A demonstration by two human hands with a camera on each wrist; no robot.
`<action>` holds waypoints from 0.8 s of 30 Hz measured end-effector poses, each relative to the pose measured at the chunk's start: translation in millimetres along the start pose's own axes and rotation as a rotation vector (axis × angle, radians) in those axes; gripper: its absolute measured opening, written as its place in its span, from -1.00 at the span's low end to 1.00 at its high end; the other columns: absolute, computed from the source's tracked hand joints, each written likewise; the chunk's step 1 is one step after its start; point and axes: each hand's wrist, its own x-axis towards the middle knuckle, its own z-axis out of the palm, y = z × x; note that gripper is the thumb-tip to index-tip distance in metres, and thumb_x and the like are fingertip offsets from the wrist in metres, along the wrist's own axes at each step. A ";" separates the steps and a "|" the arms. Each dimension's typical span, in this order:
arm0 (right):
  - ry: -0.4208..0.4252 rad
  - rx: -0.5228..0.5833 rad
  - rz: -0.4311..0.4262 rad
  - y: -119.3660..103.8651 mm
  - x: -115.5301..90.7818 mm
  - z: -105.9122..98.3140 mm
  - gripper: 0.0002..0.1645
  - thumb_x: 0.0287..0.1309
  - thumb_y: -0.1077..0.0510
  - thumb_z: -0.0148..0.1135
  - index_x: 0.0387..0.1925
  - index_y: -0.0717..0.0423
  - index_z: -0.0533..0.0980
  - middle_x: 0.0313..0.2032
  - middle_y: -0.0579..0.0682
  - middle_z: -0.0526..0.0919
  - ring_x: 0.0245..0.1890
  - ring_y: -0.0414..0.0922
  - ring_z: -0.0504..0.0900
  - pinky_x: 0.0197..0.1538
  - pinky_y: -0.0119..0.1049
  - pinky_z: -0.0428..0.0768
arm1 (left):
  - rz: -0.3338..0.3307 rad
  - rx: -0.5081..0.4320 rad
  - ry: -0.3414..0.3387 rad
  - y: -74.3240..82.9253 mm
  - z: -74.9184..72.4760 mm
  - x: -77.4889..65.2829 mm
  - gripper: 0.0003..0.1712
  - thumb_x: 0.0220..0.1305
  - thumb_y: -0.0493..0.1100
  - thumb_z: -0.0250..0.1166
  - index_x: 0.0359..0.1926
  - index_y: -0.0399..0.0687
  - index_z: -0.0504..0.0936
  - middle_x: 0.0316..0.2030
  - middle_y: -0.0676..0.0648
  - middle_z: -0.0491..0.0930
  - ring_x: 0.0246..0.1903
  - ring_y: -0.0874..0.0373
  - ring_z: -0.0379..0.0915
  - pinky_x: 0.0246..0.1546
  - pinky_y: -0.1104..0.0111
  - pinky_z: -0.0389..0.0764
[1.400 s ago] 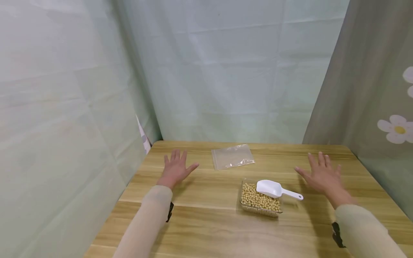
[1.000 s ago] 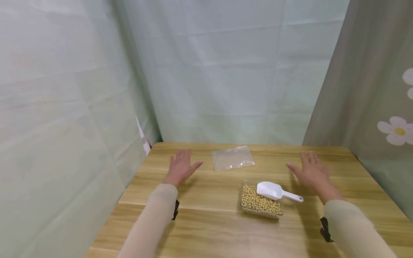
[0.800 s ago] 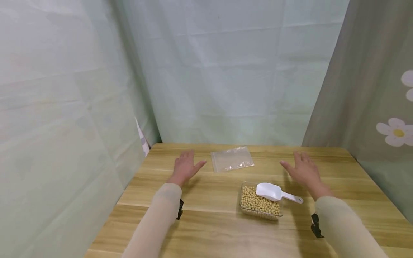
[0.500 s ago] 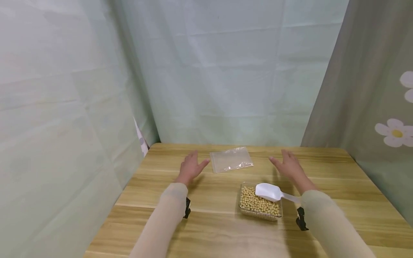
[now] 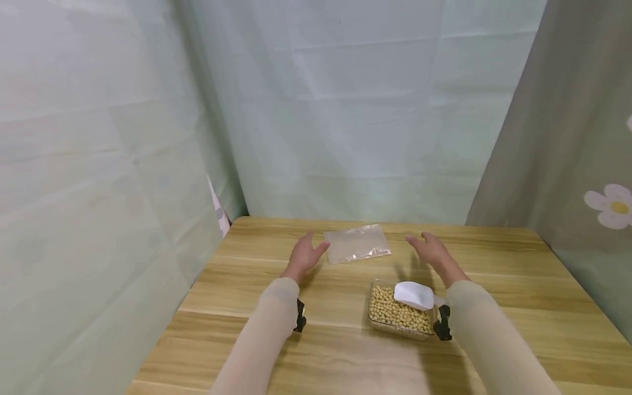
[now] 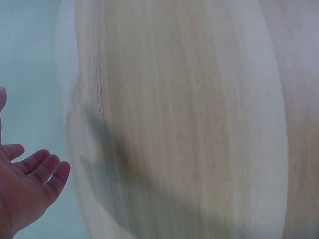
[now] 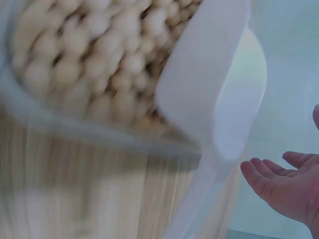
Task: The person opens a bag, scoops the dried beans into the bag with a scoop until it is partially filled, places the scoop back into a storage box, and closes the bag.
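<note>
Plastic bag, clear, flat and rectangular (image 5: 359, 244): one item, lying near the far edge of the pale wood-grain table (image 5: 340, 356), between the two hands. The bare left hand (image 5: 303, 257) is at the bag's left side, its thumb tip at that edge in the head view; whether thumb and bag touch cannot be told. The bare right hand (image 5: 433, 253) is to the right of the bag, with a strip of table visible between.

Hands, two: well apart from each other, thumbs spread away from the fingers. In the wrist views the fingers of both are loosely bent and unclasped, and the palms are bare.

Container, transparent, rectangular and open-topped (image 5: 395, 328): one, nearer the wearer than the bag and slightly to its right. Contents: small round yellow-beige beans (image 5: 390, 312), too many to count.

Scoop, white plastic with a slim handle (image 5: 413, 296): one. Its bowl rests over the beans; its handle passes over the container's right side, and its end is hidden by the right wrist in the head view.

Also recorded: two long cream sleeves (image 5: 259, 340); one black band (image 5: 299, 316) at the left wrist, another black band (image 5: 443, 322) at the right; pale green cloth (image 5: 336, 120) hanging behind the table.
</note>
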 end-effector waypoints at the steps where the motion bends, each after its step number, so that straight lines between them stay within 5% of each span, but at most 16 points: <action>1: -0.011 0.044 0.012 0.1 1.9 0.9 0.04 0.22 -0.34 -0.24 0.35 0.36 -0.25 0.32 0.38 -0.20 0.26 0.31 -0.08 0.19 0.17 0.07 | -0.008 -0.015 -0.002 0.2 1.5 0.4 -0.15 0.24 0.18 0.07 0.34 -0.25 0.06 0.29 -0.23 0.11 0.26 -0.11 0.01 0.21 0.09 0.08; 13: -0.106 0.444 0.171 -8.1 19.7 20.8 -0.08 0.28 -0.12 -0.10 0.36 0.32 -0.25 0.33 0.35 -0.25 0.28 0.28 -0.08 0.25 0.01 0.08 | -0.137 -0.221 0.004 3.7 11.5 -1.3 -0.13 0.21 0.22 0.08 0.34 -0.23 0.08 0.19 -0.30 0.25 0.15 -0.14 0.21 0.11 0.08 0.26; 24: -0.131 0.573 0.248 -11.9 26.1 33.5 -0.09 0.27 -0.02 -0.06 0.36 0.29 -0.30 0.32 0.38 -0.30 0.29 0.21 -0.08 0.24 -0.01 0.10 | -0.195 -0.339 -0.014 3.5 21.0 -6.5 -0.16 0.20 0.19 0.11 0.31 -0.27 0.13 0.25 -0.27 0.17 0.20 -0.15 0.11 0.17 0.05 0.15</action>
